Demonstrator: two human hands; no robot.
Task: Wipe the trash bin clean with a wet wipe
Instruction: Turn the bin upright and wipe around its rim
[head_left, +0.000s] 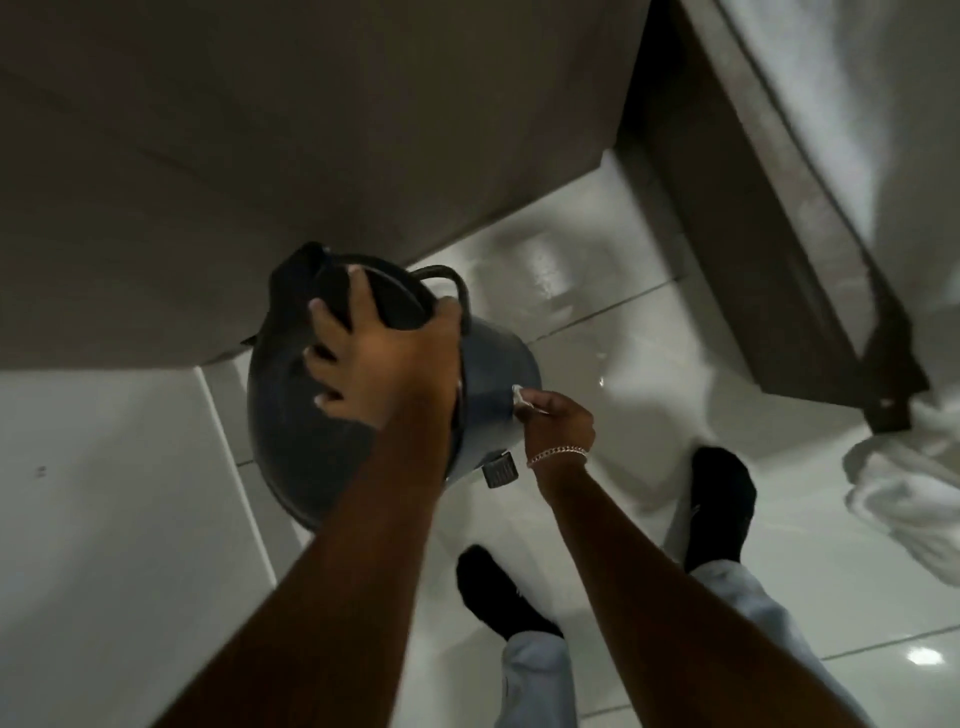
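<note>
A round dark grey trash bin (291, 415) with a lid and a foot pedal (500, 472) stands on the tiled floor, seen from above. My left hand (374, 358) lies spread on the lid, fingers apart, pressing down on its top. My right hand (558, 421), with a bracelet on the wrist, pinches a small white wet wipe (521, 395) against the bin's right side wall, just above the pedal. A black bin liner edge sticks out at the bin's far rim.
A brown cabinet (260, 156) stands right behind the bin. A bed frame (753, 234) with white bedding runs along the right, and a white towel (904, 493) lies on the floor. My two feet in black socks stand on glossy white tiles (623, 338).
</note>
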